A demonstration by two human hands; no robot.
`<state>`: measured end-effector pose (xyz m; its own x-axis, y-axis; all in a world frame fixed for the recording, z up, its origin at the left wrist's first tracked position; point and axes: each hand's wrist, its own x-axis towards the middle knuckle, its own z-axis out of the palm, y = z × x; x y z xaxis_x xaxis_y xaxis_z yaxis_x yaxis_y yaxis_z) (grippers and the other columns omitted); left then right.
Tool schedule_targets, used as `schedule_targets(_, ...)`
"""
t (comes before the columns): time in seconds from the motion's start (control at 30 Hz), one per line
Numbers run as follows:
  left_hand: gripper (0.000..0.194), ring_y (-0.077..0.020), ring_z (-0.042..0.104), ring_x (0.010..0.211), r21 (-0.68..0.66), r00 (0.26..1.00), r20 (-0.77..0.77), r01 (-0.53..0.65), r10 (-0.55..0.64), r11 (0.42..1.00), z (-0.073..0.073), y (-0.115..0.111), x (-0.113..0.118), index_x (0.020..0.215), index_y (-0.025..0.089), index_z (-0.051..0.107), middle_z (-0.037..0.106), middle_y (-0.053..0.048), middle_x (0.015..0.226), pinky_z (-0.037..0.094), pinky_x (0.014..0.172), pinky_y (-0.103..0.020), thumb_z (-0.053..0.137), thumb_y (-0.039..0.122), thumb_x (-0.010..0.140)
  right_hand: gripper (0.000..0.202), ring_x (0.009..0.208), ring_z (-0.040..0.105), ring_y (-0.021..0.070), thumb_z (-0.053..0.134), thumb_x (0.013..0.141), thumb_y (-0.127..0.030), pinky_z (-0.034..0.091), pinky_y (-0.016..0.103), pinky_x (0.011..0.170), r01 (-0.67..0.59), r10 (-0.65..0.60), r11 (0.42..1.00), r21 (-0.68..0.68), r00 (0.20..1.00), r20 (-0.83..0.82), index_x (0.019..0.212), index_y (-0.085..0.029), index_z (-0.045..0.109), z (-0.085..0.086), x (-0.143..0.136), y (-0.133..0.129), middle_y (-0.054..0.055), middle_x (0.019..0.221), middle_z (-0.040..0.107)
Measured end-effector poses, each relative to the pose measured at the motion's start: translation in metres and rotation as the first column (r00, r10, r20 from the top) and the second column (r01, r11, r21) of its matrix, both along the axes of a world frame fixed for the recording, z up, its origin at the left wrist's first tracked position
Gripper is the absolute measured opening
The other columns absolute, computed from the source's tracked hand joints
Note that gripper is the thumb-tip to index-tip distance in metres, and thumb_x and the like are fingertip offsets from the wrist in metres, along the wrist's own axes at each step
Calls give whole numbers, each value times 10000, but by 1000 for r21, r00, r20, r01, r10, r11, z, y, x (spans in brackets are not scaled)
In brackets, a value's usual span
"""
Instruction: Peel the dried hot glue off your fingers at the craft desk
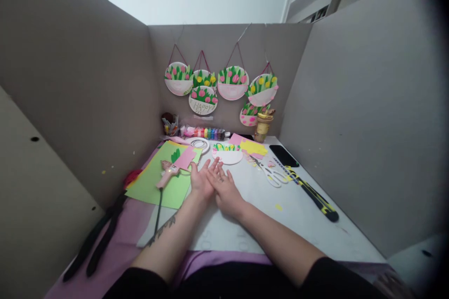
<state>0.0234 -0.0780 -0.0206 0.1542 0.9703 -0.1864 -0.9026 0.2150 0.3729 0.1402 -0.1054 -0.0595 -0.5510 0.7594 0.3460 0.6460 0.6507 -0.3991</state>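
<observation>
My left hand point(201, 183) is held palm up over the table, its fingers stretched out. Across its palm and fingers lie the extended fingers of my right hand point(227, 192); I see no object in either hand. Just beyond my fingertips is a white paper-plate pocket point(227, 156) with yellow paper tulips and green leaves. To the left of my left hand a pink hot glue gun point(167, 175) rests on green paper sheets point(147, 186). A pink paper piece point(185, 158) and dark green paper leaves point(175, 154) lie beside it.
White-handled scissors point(271, 173), a black-and-yellow utility knife point(319, 201) and a phone point(284, 155) lie at right. Paint bottles point(206, 133) line the back. Finished plate baskets point(233, 91) hang on the grey back panel point(287, 46); side panels enclose the table.
</observation>
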Motion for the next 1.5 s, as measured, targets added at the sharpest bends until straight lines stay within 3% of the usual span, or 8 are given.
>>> schedule_targets(0.17,717,-305,564,1216,18,997,-33,-66,66,998,-3,2,-1,1390,215,363,508,-188,1401,522,831,-454,182,697,891,916,1494,-4,273,430,640,-12,124,639,1156,-157,157,987,-23,988,-6,1515,-207,245,2,0,-1,65,1598,170)
schedule_targets(0.37,712,-312,572,1198,-4,1000,5,-22,22,1000,2,2,-2,1415,213,324,526,-201,1375,510,859,-514,207,685,895,865,1495,6,276,422,678,-13,102,617,1170,-29,29,999,-37,1000,3,1511,-180,261,4,2,1,71,1596,187)
schedule_targets(0.53,717,-289,558,1220,-10,996,-67,-63,62,998,2,2,1,1402,219,352,497,-183,1412,513,845,-442,178,695,894,896,1496,-10,249,436,649,-24,74,587,1187,-196,195,980,-24,980,-40,1512,-177,252,3,1,0,57,1601,166)
schedule_targets(0.73,768,-320,547,1230,-24,999,-52,-11,10,1000,-4,5,-1,1459,197,254,516,-199,1390,503,856,-485,217,705,884,873,1494,-11,277,431,672,-23,78,613,1175,-62,60,996,-60,997,-42,1514,-168,249,1,1,1,73,1598,177)
schedule_targets(0.93,739,-294,545,1237,-5,989,-129,-72,71,997,2,7,-8,1431,196,328,516,-188,1394,505,841,-428,176,686,899,961,1495,-18,262,433,611,-35,82,596,1182,-236,230,967,-99,970,-74,1527,-203,199,1,1,0,37,1606,134)
schedule_targets(1.1,762,-323,551,1222,-36,994,-108,-8,4,999,0,6,-3,1429,179,315,512,-208,1391,498,862,-490,188,700,889,943,1489,-57,289,430,641,-21,86,626,1169,-80,74,990,-120,996,-51,1531,-202,179,0,2,4,44,1609,107)
schedule_targets(1.3,771,-306,553,1223,3,991,-120,-53,53,999,1,7,-7,1414,183,346,507,-204,1398,514,825,-443,138,706,888,927,1494,-29,253,430,627,-23,87,594,1181,-213,211,976,-44,976,-48,1516,-202,239,-1,1,1,40,1602,153)
schedule_targets(1.5,757,-310,565,1205,7,994,-106,-20,21,1000,1,6,-8,1404,180,351,517,-200,1387,516,841,-460,176,704,888,878,1494,-18,261,418,672,-11,107,615,1169,-72,72,997,10,997,-17,1515,-186,245,-2,0,4,64,1592,199)
